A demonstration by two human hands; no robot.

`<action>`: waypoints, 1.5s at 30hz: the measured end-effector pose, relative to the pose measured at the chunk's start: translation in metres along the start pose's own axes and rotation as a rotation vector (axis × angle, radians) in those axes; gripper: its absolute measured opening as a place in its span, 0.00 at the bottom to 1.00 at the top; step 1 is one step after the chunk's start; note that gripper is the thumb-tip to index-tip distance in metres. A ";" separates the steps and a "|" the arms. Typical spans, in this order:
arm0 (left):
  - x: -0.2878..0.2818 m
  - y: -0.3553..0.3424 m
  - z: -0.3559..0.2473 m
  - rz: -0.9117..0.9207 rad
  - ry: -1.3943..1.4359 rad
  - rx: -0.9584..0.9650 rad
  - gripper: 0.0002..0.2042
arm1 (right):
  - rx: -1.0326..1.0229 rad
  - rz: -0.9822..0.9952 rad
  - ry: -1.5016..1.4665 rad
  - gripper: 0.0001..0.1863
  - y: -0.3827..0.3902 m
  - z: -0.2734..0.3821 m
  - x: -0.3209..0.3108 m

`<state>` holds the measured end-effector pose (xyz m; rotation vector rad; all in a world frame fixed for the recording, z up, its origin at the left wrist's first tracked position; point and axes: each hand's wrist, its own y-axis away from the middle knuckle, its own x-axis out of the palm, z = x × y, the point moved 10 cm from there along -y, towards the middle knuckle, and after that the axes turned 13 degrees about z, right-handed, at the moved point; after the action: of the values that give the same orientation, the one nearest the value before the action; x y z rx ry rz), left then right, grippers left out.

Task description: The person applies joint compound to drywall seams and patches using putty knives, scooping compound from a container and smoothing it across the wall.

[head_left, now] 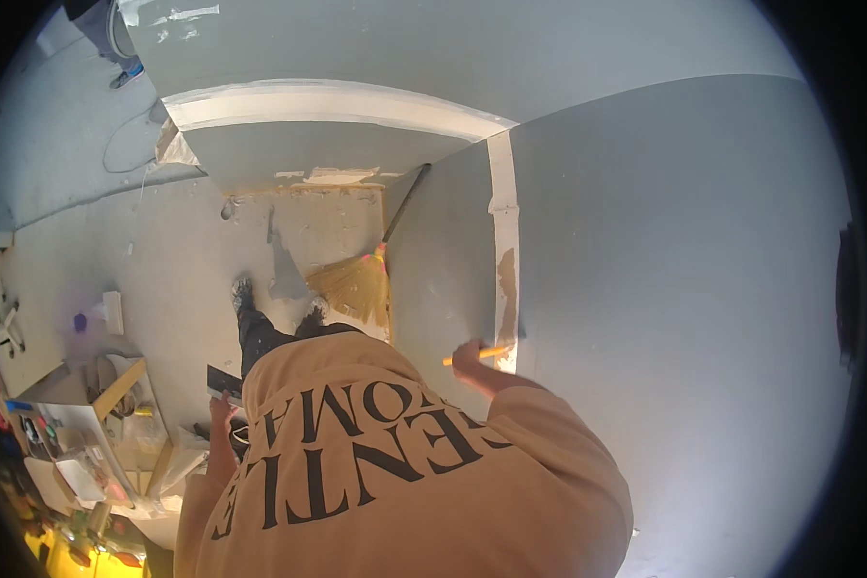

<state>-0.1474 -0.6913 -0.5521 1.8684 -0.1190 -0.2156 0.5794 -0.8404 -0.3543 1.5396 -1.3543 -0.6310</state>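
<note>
Nearest the lens: the person's tan sweatshirt point(405, 482) with large dark lettering, filling the frame from centre down to 6 o'clock.

Right hand point(468, 358), just right of centre: fingers closed around a tool with an orange handle point(486, 354). Handle runs toward 3 o'clock and ends against the white taped joint strip point(503, 212) on the grey wall panel point(684, 289). Blade end is hard to make out where it meets the strip. Just above the tool, a brown patch point(507, 289) shows in the strip where the white layer is broken.

Left hand point(222, 409), at about 8 o'clock from centre: closed on a flat dark object point(223, 381), probably a mud pan or hawk; exact kind cannot be told. Hand partly hidden by the sleeve.

Straw broom point(354, 285), at 11 o'clock from the right hand: bristles spread on the floor, dark handle leaning up along the edge of the wall panel. Near the hand but not touching it.

The person's dark shoe point(244, 292) stands on the dusty grey floor point(173, 260), at 9 o'clock from the broom.

At 8 o'clock near the rim: open cardboard boxes point(116, 405) and mixed clutter, details too small to read.

At 11 o'clock near the rim: another person's leg and shoe point(116, 48), well apart from the work.
</note>
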 end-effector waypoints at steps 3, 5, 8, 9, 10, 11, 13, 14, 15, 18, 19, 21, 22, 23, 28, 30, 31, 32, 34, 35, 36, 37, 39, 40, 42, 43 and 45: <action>-0.045 -0.032 -0.035 -0.067 -0.233 0.136 0.25 | 0.111 -0.200 -0.016 0.19 0.001 -0.062 -0.088; -0.053 -0.048 -0.058 -0.024 -0.161 0.245 0.27 | 0.355 -0.280 0.037 0.19 0.015 -0.144 -0.161; -0.088 -0.060 -0.072 -0.086 -0.301 0.257 0.26 | 0.612 -0.445 0.170 0.23 0.070 -0.227 -0.239; -0.071 -0.043 -0.084 -0.061 -0.318 0.238 0.26 | 0.656 -0.368 0.203 0.24 0.093 -0.240 -0.233; -0.053 -0.030 -0.100 -0.012 -0.243 0.252 0.24 | 0.653 -0.330 0.197 0.24 0.086 -0.238 -0.205; -0.042 -0.024 -0.111 0.024 -0.159 0.269 0.22 | 0.660 -0.353 0.165 0.24 0.075 -0.236 -0.185; -0.044 -0.025 -0.091 0.036 -0.161 0.179 0.24 | 0.618 -0.429 0.110 0.24 0.069 -0.206 -0.163; -0.047 -0.028 -0.074 0.048 -0.160 0.098 0.27 | 0.560 -0.395 0.131 0.23 0.065 -0.177 -0.136; -0.048 -0.030 -0.063 0.022 -0.167 0.096 0.28 | 0.537 -0.453 0.195 0.23 0.061 -0.144 -0.098; -0.039 -0.029 -0.041 0.154 -0.165 -0.030 0.32 | 0.354 -0.415 0.253 0.29 0.063 -0.033 0.025; -0.037 -0.029 -0.032 0.127 -0.173 0.008 0.30 | 0.308 -0.146 0.335 0.29 0.038 -0.004 0.089; -0.057 -0.031 -0.034 0.080 -0.219 0.014 0.30 | 0.123 0.067 0.282 0.27 0.068 0.057 0.115; -0.057 -0.029 -0.041 0.097 -0.248 -0.036 0.33 | -0.081 0.235 0.233 0.26 0.083 0.088 0.133; -0.052 -0.027 -0.053 0.125 -0.288 -0.047 0.33 | -0.116 0.361 0.053 0.24 0.079 0.107 0.162; -0.043 -0.023 -0.134 0.265 -0.500 0.067 0.32 | -0.001 0.262 -0.402 0.20 0.086 0.174 0.145; -0.031 -0.030 -0.180 0.359 -0.627 0.111 0.31 | 0.173 -0.071 -0.682 0.16 0.073 0.189 0.119; -0.046 -0.040 -0.206 0.366 -0.663 0.143 0.31 | 0.219 -0.137 -0.904 0.14 0.088 0.176 0.076; -0.041 -0.045 -0.228 0.419 -0.725 0.147 0.31 | 0.203 -0.203 -1.135 0.14 0.088 0.188 0.068; -0.035 -0.056 -0.286 0.496 -0.824 0.157 0.30 | 0.340 -0.110 -1.414 0.14 0.093 0.219 0.048; -0.040 -0.063 -0.315 0.510 -0.841 0.150 0.30 | 0.305 -0.173 -1.619 0.14 0.110 0.222 0.023; -0.021 -0.068 -0.351 0.547 -0.912 0.131 0.30 | 0.460 -0.209 -1.638 0.13 0.138 0.249 0.018; -0.017 -0.075 -0.381 0.558 -0.932 0.129 0.30 | 0.439 -0.230 -1.865 0.13 0.154 0.269 0.007; 0.002 -0.091 -0.435 0.583 -0.993 0.121 0.29 | 0.474 -0.233 -2.139 0.14 0.185 0.320 0.002; 0.020 -0.098 -0.458 0.599 -1.031 0.123 0.29 | 0.509 -0.183 -2.347 0.16 0.200 0.365 0.004; 0.051 -0.104 -0.493 0.627 -1.103 0.136 0.29 | 0.609 -0.101 -2.664 0.20 0.229 0.444 0.001; 0.071 -0.106 -0.505 0.652 -1.149 0.147 0.29 | 0.690 -0.052 -2.785 0.22 0.246 0.485 0.000; 0.114 -0.116 -0.525 0.654 -1.300 0.134 0.25 | 0.852 0.097 -2.984 0.22 0.275 0.568 -0.013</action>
<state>0.0701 -0.1877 -0.5196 1.4338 -1.6099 -0.9325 -0.0345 -0.9874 -0.3454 0.2751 1.2525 0.9923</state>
